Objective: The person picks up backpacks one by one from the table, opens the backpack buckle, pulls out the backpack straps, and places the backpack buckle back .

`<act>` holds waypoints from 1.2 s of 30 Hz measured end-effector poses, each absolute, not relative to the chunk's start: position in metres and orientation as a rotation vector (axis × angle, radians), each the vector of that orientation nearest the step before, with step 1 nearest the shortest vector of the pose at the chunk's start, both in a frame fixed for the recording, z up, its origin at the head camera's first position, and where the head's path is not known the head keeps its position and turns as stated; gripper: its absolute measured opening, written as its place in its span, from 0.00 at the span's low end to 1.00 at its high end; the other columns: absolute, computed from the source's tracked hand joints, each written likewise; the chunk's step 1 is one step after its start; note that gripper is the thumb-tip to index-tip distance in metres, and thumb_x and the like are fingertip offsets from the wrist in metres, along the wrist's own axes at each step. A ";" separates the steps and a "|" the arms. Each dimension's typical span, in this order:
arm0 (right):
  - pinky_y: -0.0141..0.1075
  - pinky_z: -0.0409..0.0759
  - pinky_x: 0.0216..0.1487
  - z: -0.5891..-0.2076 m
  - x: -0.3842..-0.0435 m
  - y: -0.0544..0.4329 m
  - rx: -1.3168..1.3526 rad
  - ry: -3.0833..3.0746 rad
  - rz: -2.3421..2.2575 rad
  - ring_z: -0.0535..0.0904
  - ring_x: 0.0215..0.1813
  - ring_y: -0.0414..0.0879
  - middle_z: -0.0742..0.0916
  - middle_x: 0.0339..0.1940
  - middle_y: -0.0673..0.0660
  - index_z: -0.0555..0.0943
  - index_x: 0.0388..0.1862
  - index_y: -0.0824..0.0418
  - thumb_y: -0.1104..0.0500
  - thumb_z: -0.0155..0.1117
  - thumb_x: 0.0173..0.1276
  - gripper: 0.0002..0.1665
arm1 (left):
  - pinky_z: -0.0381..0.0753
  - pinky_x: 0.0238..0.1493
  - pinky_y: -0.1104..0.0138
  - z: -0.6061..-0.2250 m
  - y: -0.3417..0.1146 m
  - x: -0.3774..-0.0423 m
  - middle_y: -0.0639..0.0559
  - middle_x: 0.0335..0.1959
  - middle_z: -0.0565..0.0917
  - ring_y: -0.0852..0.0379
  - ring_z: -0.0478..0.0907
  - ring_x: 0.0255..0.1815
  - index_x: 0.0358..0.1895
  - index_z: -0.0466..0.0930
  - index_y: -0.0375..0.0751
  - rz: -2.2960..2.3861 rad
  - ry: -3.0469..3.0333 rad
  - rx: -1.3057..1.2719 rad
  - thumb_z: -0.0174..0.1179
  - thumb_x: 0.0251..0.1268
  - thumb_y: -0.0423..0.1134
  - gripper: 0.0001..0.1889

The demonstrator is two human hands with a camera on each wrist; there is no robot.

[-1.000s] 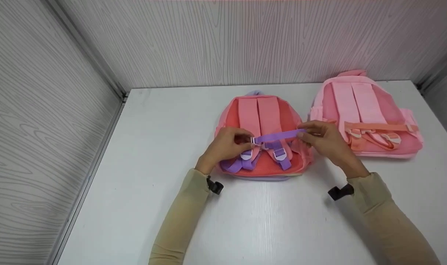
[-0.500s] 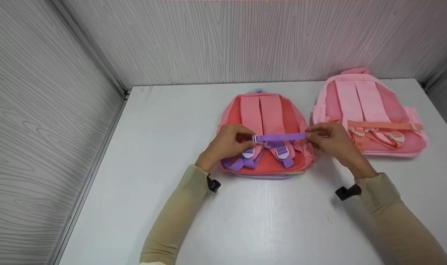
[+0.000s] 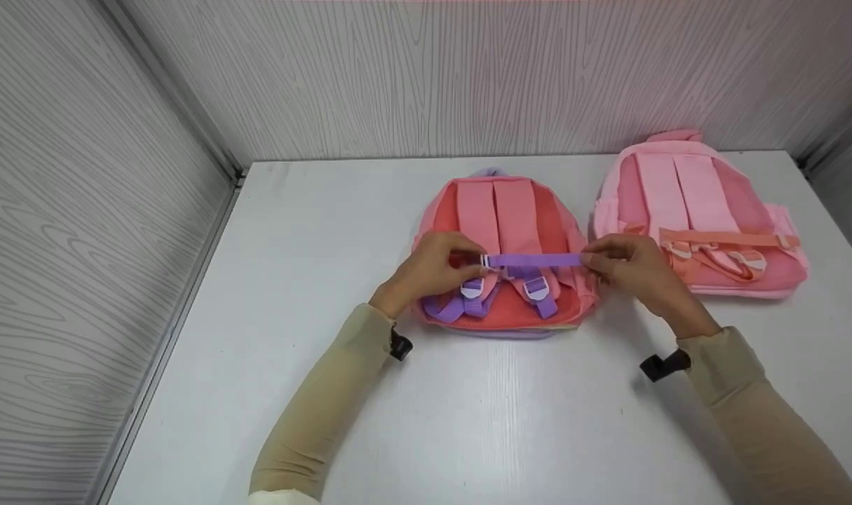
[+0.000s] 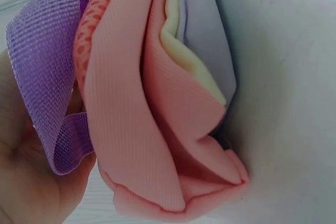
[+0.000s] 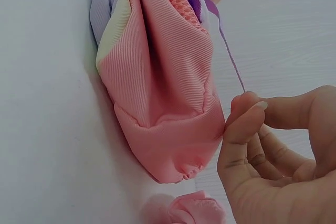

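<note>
A coral-pink backpack [image 3: 513, 217] lies on the table with its shoulder straps facing up. Across it runs a purple webbing strap [image 3: 538, 260], stretched straight between both hands. My left hand [image 3: 429, 270] pinches the white buckle [image 3: 485, 264] at the strap's left end. The strap's other end is pinched between thumb and fingers of my right hand [image 3: 629, 270]; the right wrist view shows the strap [image 5: 231, 53] taut and edge-on. Below it, purple straps with white adjusters [image 3: 536, 288] lie on the bag. In the left wrist view a purple strap loop [image 4: 44, 72] hides part of the left hand.
To the right, a light pink backpack [image 3: 685, 189] with orange straps [image 3: 731, 240] lies close beside the first, near my right hand. Both rest on a white table [image 3: 313, 231] backed by a grey wood-grain wall [image 3: 411, 77]. Another such panel [image 3: 61, 245] rises on the left.
My right hand has moved slightly right and the purple strap has gone from slanting up to nearly level and taut. My left hand keeps its pinch on the buckle.
</note>
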State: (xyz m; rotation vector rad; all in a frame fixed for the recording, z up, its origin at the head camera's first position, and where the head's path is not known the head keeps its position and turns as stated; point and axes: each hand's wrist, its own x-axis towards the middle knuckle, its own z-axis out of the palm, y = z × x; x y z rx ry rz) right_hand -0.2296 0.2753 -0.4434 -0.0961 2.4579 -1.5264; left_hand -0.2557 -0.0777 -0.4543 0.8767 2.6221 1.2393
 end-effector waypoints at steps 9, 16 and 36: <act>0.34 0.87 0.47 -0.443 -0.228 0.275 -0.067 2.473 -1.517 0.83 0.42 0.44 0.90 0.46 0.52 0.84 0.63 0.64 0.52 0.65 0.81 0.21 | 0.83 0.58 0.64 -0.450 -0.075 -0.256 0.55 0.48 0.89 0.58 0.80 0.48 0.57 0.91 0.46 1.225 2.605 0.868 0.72 0.72 0.45 0.15; 0.33 0.86 0.46 -0.444 -0.228 0.278 -0.075 2.471 -1.532 0.82 0.43 0.45 0.89 0.46 0.52 0.84 0.64 0.64 0.52 0.64 0.82 0.21 | 0.84 0.56 0.64 -0.449 -0.073 -0.255 0.54 0.48 0.89 0.57 0.80 0.48 0.57 0.91 0.46 1.218 2.593 0.857 0.73 0.71 0.45 0.15; 0.34 0.87 0.45 -0.441 -0.221 0.278 -0.144 2.466 -1.614 0.82 0.40 0.43 0.88 0.42 0.49 0.85 0.61 0.66 0.52 0.68 0.80 0.22 | 0.82 0.65 0.61 -0.448 -0.064 -0.255 0.53 0.53 0.89 0.56 0.82 0.54 0.59 0.90 0.44 1.198 2.583 0.856 0.73 0.71 0.44 0.17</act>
